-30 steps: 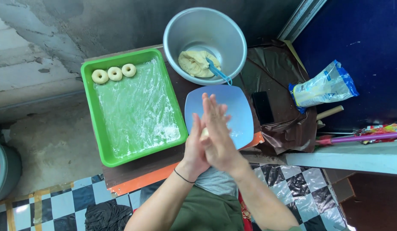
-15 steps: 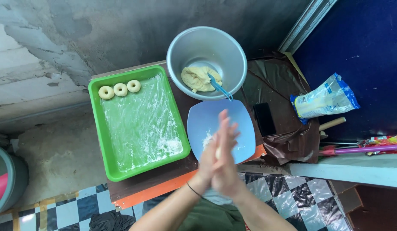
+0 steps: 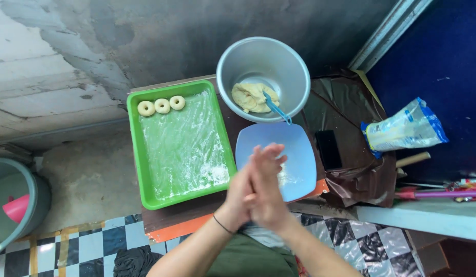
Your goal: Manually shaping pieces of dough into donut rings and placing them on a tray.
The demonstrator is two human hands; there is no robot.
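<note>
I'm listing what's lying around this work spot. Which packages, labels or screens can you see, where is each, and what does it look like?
Plastic bag: lies far right, on the dark blue surface; clear pillow-shaped pack with blue ends and pale contents.
Phone: lies flat on the brown sheet, just right of the blue plate; small black rectangle, screen dark.
Colourful wrapper: at the right edge by the purple stick; too small to describe further.

A green tray holds three dough rings in its far-left corner; right of the tray stands a metal bowl, farther right lie a black phone and a clear plastic bag
</note>
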